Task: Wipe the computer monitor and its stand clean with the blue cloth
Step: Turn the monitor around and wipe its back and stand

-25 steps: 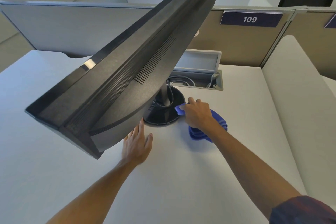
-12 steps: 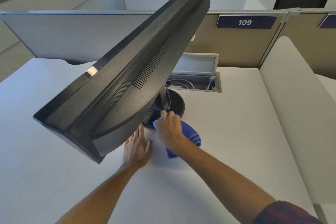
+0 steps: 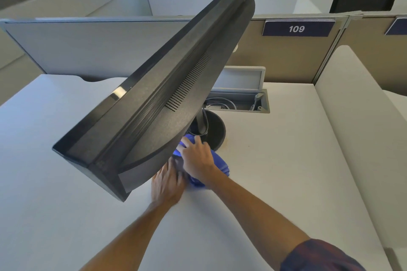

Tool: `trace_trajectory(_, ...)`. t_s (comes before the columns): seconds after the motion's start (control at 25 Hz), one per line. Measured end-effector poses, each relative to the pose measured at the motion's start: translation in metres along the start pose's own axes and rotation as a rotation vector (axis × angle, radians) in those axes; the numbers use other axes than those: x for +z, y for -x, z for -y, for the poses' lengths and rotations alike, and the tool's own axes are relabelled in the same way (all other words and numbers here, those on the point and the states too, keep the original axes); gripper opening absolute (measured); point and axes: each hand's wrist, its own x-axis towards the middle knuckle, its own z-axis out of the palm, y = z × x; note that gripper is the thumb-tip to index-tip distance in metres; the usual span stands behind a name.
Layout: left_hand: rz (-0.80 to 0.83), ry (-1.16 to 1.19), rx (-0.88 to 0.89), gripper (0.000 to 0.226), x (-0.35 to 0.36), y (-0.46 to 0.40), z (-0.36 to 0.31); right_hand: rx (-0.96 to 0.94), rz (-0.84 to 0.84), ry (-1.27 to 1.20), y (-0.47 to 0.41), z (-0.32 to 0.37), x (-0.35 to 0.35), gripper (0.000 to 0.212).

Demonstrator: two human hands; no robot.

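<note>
Cloth swept across the stand base, toward the left hand.

Your right hand [image 3: 196,156] has carried the cloth [image 3: 218,165] from the base's right rim to its near-left edge, at frame centre, fingers curled in a grip on the bunched fabric. Your left hand [image 3: 167,182] lies flat and relaxed on the bench [image 3: 275,171], now touching the cloth. The monitor [image 3: 167,99] tilts overhead; the base [image 3: 217,132] looks part-wiped, its far side likely still undone.
</note>
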Motion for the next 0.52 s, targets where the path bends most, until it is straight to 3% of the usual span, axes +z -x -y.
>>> trace_trajectory(0.16,0.026,0.005,-0.024,0.056,0.0,0.0,0.0,0.119,0.005,0.051,0.018,-0.046,-0.001,0.044)
trace_trajectory(0.32,0.043,-0.012,-0.02,0.062,0.002,0.0,0.001,0.253,0.033,0.074,0.026,-0.07,-0.014,0.037)
trace_trajectory(0.52,0.044,-0.025,-0.003,0.066,0.003,-0.001,0.002,0.388,-0.058,0.023,-0.021,-0.114,-0.035,0.038)
